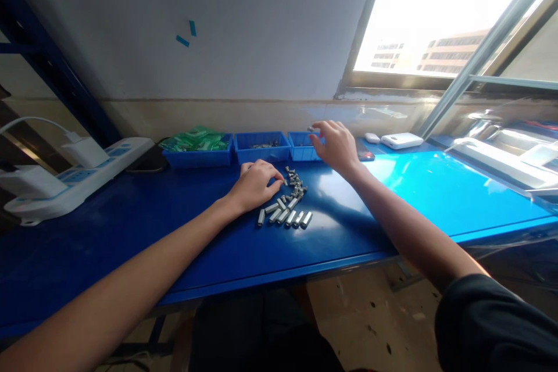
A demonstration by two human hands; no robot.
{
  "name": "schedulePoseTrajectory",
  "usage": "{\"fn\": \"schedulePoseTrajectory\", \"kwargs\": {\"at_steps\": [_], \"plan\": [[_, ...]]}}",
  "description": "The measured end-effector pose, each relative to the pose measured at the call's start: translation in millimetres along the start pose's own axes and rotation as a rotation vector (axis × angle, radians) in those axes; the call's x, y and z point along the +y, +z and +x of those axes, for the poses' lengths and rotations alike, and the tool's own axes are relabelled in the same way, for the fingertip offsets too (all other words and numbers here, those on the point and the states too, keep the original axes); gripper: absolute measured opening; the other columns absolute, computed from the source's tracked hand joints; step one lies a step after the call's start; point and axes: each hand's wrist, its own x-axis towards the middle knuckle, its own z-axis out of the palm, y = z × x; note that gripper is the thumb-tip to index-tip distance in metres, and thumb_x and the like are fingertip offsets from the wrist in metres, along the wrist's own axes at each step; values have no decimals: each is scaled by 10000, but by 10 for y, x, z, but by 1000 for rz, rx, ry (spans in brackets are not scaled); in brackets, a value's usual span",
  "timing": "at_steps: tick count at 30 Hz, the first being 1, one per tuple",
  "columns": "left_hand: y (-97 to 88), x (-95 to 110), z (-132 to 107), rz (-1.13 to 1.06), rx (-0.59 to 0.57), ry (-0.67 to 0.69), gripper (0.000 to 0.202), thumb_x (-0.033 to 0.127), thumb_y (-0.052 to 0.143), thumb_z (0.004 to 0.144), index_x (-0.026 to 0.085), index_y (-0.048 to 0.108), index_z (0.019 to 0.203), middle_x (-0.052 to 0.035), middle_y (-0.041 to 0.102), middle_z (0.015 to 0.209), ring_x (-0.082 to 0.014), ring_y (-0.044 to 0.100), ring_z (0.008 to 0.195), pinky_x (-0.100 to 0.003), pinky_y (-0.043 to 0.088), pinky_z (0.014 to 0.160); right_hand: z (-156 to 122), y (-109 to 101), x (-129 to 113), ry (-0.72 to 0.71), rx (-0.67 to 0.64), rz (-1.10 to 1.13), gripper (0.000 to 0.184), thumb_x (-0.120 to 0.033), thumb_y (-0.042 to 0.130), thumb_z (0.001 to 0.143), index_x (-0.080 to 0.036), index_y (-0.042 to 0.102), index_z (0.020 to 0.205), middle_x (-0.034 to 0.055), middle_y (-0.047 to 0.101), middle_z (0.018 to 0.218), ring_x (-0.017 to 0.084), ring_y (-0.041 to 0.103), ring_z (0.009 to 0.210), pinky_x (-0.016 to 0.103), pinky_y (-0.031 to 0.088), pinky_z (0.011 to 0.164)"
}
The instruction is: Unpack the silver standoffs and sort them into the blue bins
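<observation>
Head view: your left hand (255, 186) curled, touching cylinders (288, 209) (hold unclear); right hand (336, 146) pinches one piece (311, 128) above bin (300, 150).

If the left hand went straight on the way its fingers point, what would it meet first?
Most likely the cluster of small grey metal pieces on the blue table: the left hand rests with fingers aimed rightward at them, fingertips beside the nearest ones. Whether they already touch is unclear.
</observation>
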Motion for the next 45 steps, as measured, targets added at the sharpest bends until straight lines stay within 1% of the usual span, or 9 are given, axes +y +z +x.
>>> {"fn": "schedulePoseTrajectory", "kwargs": {"at_steps": [3,8,15,19,23,27,30,37,45], "plan": [[-38,-13,24,-135,70,-117,210,317,537,837,205,714,852,-51,726,958,-240,596,1011,-385,415,909,-69,52,-24,4,-161,39,326,-372,578,864,-156,637,1100,110,670,976,273,580,938,370,434,809],[-73,-92,50,-426,111,-220,307,426,574,824,171,725,904,-62,733,972,-237,643,922,-326,465,841,-199,-18,-434,-266,-346,397,249,-356,593,873,-174,671,1024,55,676,891,191,612,860,289,438,771],[-95,-62,33,-802,36,-283,499,583,625,759,132,712,955,-84,733,965,-238,649,919,-315,494,807,-276,35,-568,-259,-230,506,128,-195,538,888,-176,662,914,42,671,846,153,589,765,265,447,728],[-142,10,14,-563,-117,-191,361,489,636,763,178,728,923,-51,739,961,-231,650,945,-317,475,855,-214,-98,-521,-272,-26,431,189,-239,482,928,-193,665,911,59,656,838,180,579,801,305,457,777],[-128,127,2,-211,-226,-178,208,402,620,755,248,742,824,-5,747,905,-239,654,943,-335,451,850,-48,-137,-183,-105,172,251,260,-239,407,954,-203,652,1034,98,630,991,243,542,970,403,428,892],[-100,122,4,-62,-165,-232,232,390,552,798,263,745,818,-4,751,893,-238,662,909,-347,432,827,-11,53,197,21,28,56,206,-303,565,873,-168,682,974,145,577,1139,323,477,1095,483,414,908],[-91,23,12,-72,-123,-287,228,396,564,786,257,744,801,-9,753,846,-236,668,858,-328,441,770,-92,141,100,23,-100,91,255,-380,579,869,-171,695,958,134,610,1063,308,501,1046,462,418,889],[-111,-42,49,-652,124,-325,391,534,641,746,155,708,813,-66,737,869,-233,650,863,-310,473,771,-300,54,-639,-229,-236,334,251,-376,610,859,-188,649,1021,72,658,945,230,564,933,363,416,846],[-79,83,43,-1028,179,-379,424,427,623,804,166,552,1131,-65,708,932,-197,655,925,-300,482,765,-275,-25,-622,-263,-22,422,186,-277,490,940,-185,639,878,59,663,837,173,593,796,287,455,764]]}}
